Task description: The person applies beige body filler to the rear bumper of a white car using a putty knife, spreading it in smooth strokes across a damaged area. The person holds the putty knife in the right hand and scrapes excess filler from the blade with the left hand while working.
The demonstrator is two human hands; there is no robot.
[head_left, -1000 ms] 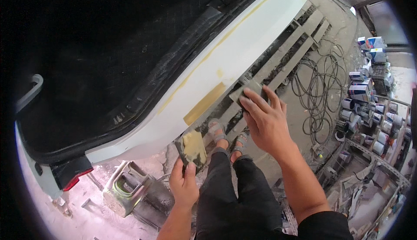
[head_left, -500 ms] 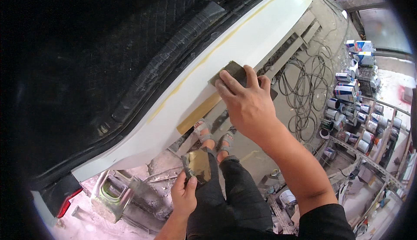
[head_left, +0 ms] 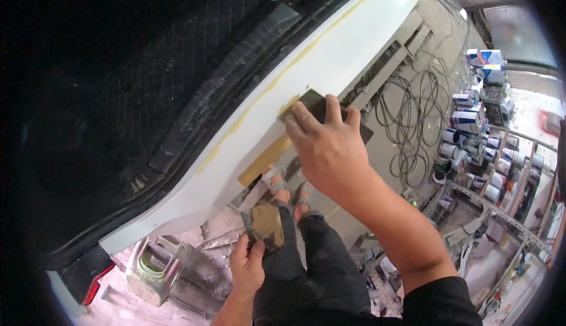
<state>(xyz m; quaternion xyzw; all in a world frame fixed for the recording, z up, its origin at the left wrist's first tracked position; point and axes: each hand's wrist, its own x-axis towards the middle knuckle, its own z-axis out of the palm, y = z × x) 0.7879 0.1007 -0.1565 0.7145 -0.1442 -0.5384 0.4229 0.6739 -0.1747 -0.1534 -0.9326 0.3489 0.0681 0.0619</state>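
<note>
My right hand point(head_left: 327, 149) grips a dark, squarish flat spreader point(head_left: 312, 99) against the white painted car panel point(head_left: 330, 48), beside a small yellow smear. A wider tan-yellow band point(head_left: 262, 161) lies lower on the panel, and a thin yellow line runs along it. My left hand point(head_left: 247, 267) holds a dark flat plate point(head_left: 265, 220) with yellowish paste on it, below the panel and in front of my legs. The fingers of both hands are closed on what they hold.
A black ribbed vehicle interior point(head_left: 147, 78) fills the upper left. Tangled cables point(head_left: 407, 125) lie on the dusty floor by slatted boards. Several cans and boxes point(head_left: 489, 155) stand at right, over a metal rack. A dusty container point(head_left: 153, 267) sits at lower left, beside my sandalled feet.
My right hand with the spreader has moved up and left onto the panel from just off its lower edge, then slightly left. My left hand's plate has shifted slightly in the view.
</note>
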